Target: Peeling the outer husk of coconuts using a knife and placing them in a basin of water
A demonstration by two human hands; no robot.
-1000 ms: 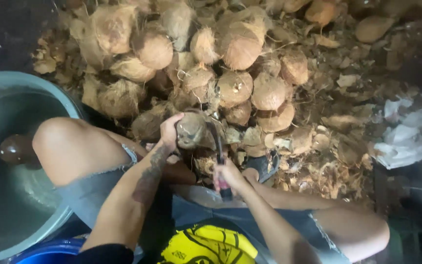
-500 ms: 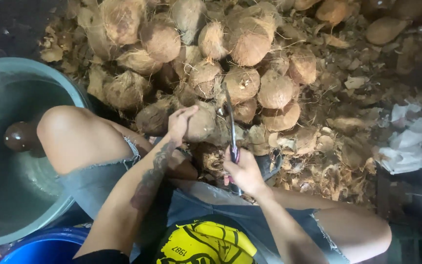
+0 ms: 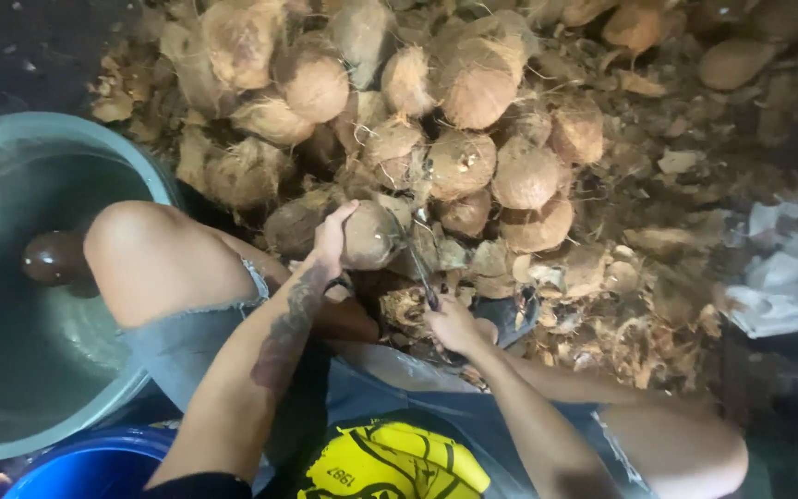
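Our left hand [image 3: 330, 242] wraps a husked coconut [image 3: 368, 235] at the pile's [image 3: 436, 111] six o'clock edge; our right hand [image 3: 453, 323] clenches a knife [image 3: 422, 273] against it. At nine o'clock, the grey basin [image 3: 94, 139] holds one dark peeled coconut [image 3: 53, 257].

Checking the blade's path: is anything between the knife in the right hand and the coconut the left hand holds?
Nothing visible. The knife rises from the right hand straight to the coconut held by the left hand.

You wore frayed, cut-off grey denim shorts and a yellow top with black markings, your arms and knees were bare, and a dark tattoo ran along your left forearm [image 3: 288, 319].
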